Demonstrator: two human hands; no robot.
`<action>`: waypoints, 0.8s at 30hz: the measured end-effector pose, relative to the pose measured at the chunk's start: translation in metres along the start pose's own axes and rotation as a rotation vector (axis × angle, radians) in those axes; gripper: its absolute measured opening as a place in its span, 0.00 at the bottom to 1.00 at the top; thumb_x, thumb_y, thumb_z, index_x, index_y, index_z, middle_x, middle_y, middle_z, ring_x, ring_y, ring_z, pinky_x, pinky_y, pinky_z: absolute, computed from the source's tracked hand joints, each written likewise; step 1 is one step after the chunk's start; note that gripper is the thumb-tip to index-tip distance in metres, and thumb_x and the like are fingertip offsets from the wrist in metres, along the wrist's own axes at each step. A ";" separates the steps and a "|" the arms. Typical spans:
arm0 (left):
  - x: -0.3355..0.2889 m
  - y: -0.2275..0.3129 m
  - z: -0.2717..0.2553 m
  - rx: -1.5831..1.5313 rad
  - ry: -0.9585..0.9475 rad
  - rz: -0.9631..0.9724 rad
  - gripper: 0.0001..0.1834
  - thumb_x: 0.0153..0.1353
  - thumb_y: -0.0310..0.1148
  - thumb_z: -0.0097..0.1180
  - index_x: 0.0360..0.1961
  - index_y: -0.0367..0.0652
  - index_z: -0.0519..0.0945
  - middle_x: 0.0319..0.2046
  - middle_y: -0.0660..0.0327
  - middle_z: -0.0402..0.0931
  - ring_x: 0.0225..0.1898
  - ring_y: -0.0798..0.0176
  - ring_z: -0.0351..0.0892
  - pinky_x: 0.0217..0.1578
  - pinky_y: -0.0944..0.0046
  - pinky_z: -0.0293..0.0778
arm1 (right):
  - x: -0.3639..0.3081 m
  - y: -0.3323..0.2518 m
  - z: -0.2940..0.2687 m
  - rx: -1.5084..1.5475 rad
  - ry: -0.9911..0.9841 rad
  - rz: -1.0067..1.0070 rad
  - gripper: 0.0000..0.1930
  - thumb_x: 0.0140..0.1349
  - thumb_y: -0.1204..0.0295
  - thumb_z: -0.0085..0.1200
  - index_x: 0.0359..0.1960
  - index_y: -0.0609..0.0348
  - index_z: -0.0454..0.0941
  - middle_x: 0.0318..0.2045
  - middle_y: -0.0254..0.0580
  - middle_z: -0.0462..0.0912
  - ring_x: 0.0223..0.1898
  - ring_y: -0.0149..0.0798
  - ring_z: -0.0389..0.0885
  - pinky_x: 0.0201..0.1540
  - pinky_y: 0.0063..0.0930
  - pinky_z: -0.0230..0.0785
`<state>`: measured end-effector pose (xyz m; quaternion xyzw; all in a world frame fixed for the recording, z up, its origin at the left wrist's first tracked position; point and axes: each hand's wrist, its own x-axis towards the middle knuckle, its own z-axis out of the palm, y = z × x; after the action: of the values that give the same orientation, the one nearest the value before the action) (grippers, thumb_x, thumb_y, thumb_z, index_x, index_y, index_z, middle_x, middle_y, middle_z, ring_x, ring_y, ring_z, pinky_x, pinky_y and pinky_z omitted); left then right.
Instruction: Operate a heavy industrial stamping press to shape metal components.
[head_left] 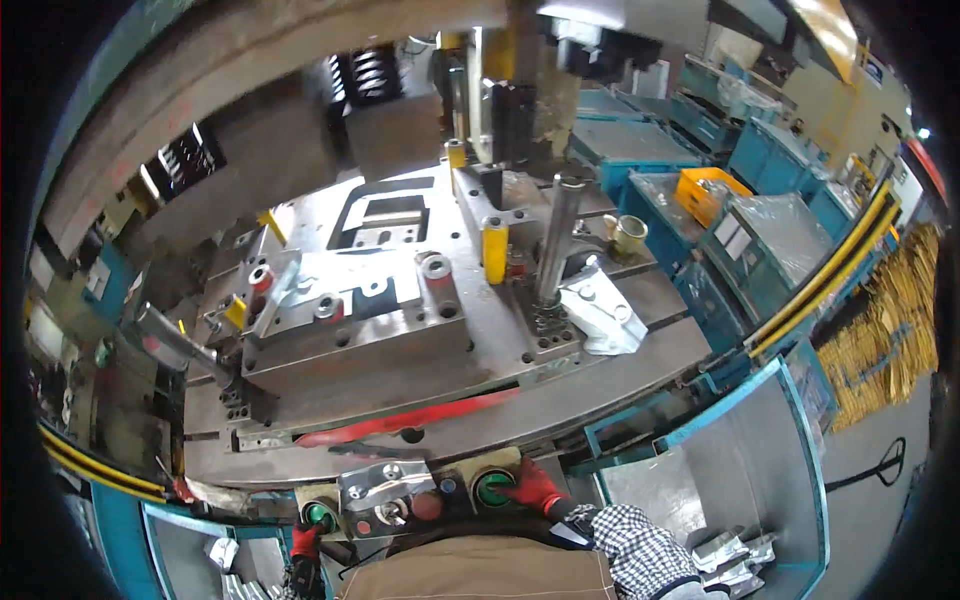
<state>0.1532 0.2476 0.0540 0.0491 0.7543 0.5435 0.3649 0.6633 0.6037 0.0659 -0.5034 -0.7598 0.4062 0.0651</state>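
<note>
My right hand [537, 488], in a red glove, reaches with outstretched fingers onto a round green push button [494, 488] at the right end of the control panel [452, 495]. At the panel's left end, my left hand [305, 541], also red-gloved, is beside a second green button [318, 515] with its fingers toward it; only part of that hand shows. Neither hand visibly holds anything. Beyond the panel, a shiny sheet-metal part [355, 272] lies on the lower die [370, 350] of a press. Another bent metal part [602, 310] rests at the bed's right, by a steel guide post [556, 240].
A red bar [410, 418] lies along the press bed's front. Blue-edged bins stand at the lower right [822, 500] and lower left [150, 525], both holding metal parts. The heavy upper die [250, 130] hangs above. Yellow-black rails [830, 275] flank the right side.
</note>
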 end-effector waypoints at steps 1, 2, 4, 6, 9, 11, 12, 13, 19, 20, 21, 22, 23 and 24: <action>0.000 0.002 -0.002 0.020 -0.017 -0.020 0.36 0.53 0.19 0.72 0.65 0.50 0.78 0.46 0.63 0.85 0.38 0.65 0.83 0.33 0.63 0.77 | 0.000 -0.006 -0.006 0.009 -0.045 0.049 0.66 0.50 0.34 0.74 0.76 0.74 0.55 0.64 0.75 0.76 0.66 0.68 0.78 0.66 0.54 0.74; 0.001 0.003 -0.003 0.039 -0.033 -0.041 0.36 0.53 0.19 0.71 0.65 0.50 0.78 0.47 0.63 0.85 0.40 0.66 0.83 0.34 0.63 0.78 | -0.001 -0.011 -0.013 0.017 -0.092 0.096 0.68 0.49 0.33 0.74 0.77 0.76 0.53 0.63 0.77 0.76 0.65 0.69 0.78 0.65 0.54 0.75; 0.002 0.004 -0.002 0.097 -0.048 0.002 0.33 0.54 0.22 0.71 0.63 0.50 0.79 0.40 0.65 0.85 0.31 0.66 0.81 0.29 0.63 0.76 | -0.003 -0.016 -0.017 -0.038 -0.086 0.112 0.70 0.50 0.33 0.73 0.78 0.77 0.50 0.61 0.79 0.77 0.64 0.69 0.80 0.64 0.55 0.75; 0.007 0.008 -0.001 0.144 -0.110 0.050 0.31 0.54 0.23 0.71 0.61 0.49 0.80 0.35 0.66 0.84 0.25 0.67 0.79 0.25 0.64 0.74 | -0.004 -0.015 -0.018 -0.066 -0.082 0.123 0.69 0.49 0.31 0.73 0.76 0.77 0.52 0.60 0.77 0.79 0.63 0.68 0.81 0.64 0.54 0.76; 0.010 0.011 -0.004 0.307 0.035 -0.029 0.30 0.55 0.25 0.71 0.60 0.49 0.81 0.30 0.69 0.82 0.18 0.71 0.71 0.20 0.66 0.67 | -0.003 -0.013 -0.013 -0.070 -0.088 0.128 0.67 0.49 0.29 0.72 0.73 0.76 0.58 0.60 0.73 0.80 0.64 0.65 0.81 0.64 0.52 0.76; 0.007 0.008 -0.010 0.168 -0.039 -0.025 0.29 0.55 0.26 0.71 0.60 0.48 0.82 0.31 0.68 0.82 0.19 0.72 0.72 0.21 0.65 0.68 | -0.002 -0.013 -0.012 -0.071 -0.090 0.130 0.67 0.49 0.30 0.72 0.73 0.76 0.56 0.60 0.75 0.79 0.64 0.67 0.81 0.64 0.53 0.76; 0.006 0.009 -0.007 0.098 -0.083 -0.025 0.29 0.55 0.27 0.71 0.60 0.48 0.82 0.32 0.68 0.83 0.20 0.72 0.72 0.21 0.65 0.69 | -0.002 -0.011 -0.012 -0.074 -0.086 0.135 0.67 0.49 0.31 0.73 0.74 0.77 0.55 0.60 0.76 0.79 0.64 0.68 0.81 0.64 0.54 0.76; 0.005 0.011 -0.006 0.190 -0.035 -0.096 0.30 0.55 0.27 0.71 0.61 0.47 0.82 0.36 0.66 0.85 0.24 0.70 0.77 0.25 0.63 0.73 | -0.002 -0.009 -0.012 -0.077 -0.081 0.130 0.69 0.49 0.33 0.73 0.76 0.79 0.51 0.59 0.77 0.79 0.63 0.69 0.81 0.63 0.54 0.76; 0.002 0.007 -0.005 0.182 -0.042 0.022 0.32 0.55 0.27 0.72 0.63 0.44 0.81 0.41 0.64 0.86 0.31 0.67 0.81 0.30 0.60 0.78 | -0.002 -0.007 -0.005 -0.096 -0.033 0.012 0.69 0.50 0.36 0.75 0.76 0.81 0.49 0.57 0.78 0.81 0.61 0.68 0.82 0.62 0.54 0.77; 0.003 0.005 -0.006 0.182 -0.055 0.020 0.31 0.55 0.28 0.73 0.63 0.43 0.82 0.41 0.63 0.86 0.33 0.65 0.82 0.31 0.59 0.79 | -0.002 -0.009 -0.005 -0.070 -0.049 0.019 0.68 0.50 0.37 0.75 0.76 0.80 0.50 0.58 0.78 0.80 0.62 0.68 0.82 0.62 0.54 0.77; 0.005 0.005 -0.006 0.181 -0.073 0.019 0.31 0.55 0.28 0.74 0.63 0.42 0.82 0.42 0.62 0.86 0.34 0.64 0.83 0.33 0.58 0.80 | -0.001 -0.006 -0.003 -0.046 -0.059 0.030 0.68 0.50 0.37 0.75 0.76 0.79 0.51 0.58 0.78 0.80 0.62 0.67 0.82 0.63 0.54 0.76; 0.006 0.004 -0.008 0.219 -0.075 -0.027 0.31 0.55 0.29 0.74 0.62 0.42 0.82 0.42 0.61 0.87 0.35 0.63 0.84 0.34 0.57 0.81 | -0.001 -0.002 -0.002 0.004 -0.057 0.064 0.67 0.51 0.37 0.75 0.76 0.78 0.51 0.59 0.77 0.79 0.63 0.66 0.81 0.63 0.53 0.76; 0.008 0.003 -0.008 0.257 -0.081 -0.073 0.31 0.56 0.30 0.75 0.62 0.41 0.82 0.43 0.60 0.87 0.37 0.62 0.84 0.36 0.56 0.82 | -0.001 0.002 -0.001 0.044 -0.028 0.047 0.65 0.51 0.38 0.75 0.76 0.76 0.53 0.61 0.75 0.79 0.64 0.66 0.80 0.64 0.53 0.75; 0.013 0.007 -0.004 0.256 -0.088 -0.077 0.30 0.57 0.33 0.74 0.62 0.41 0.83 0.43 0.59 0.87 0.38 0.61 0.85 0.38 0.56 0.82 | -0.001 0.008 0.002 0.083 0.000 0.028 0.64 0.52 0.38 0.75 0.76 0.74 0.54 0.62 0.73 0.78 0.65 0.65 0.80 0.65 0.52 0.74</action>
<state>0.1388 0.2534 0.0539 0.0899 0.8022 0.4257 0.4089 0.6683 0.6026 0.0599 -0.5109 -0.7352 0.4382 0.0803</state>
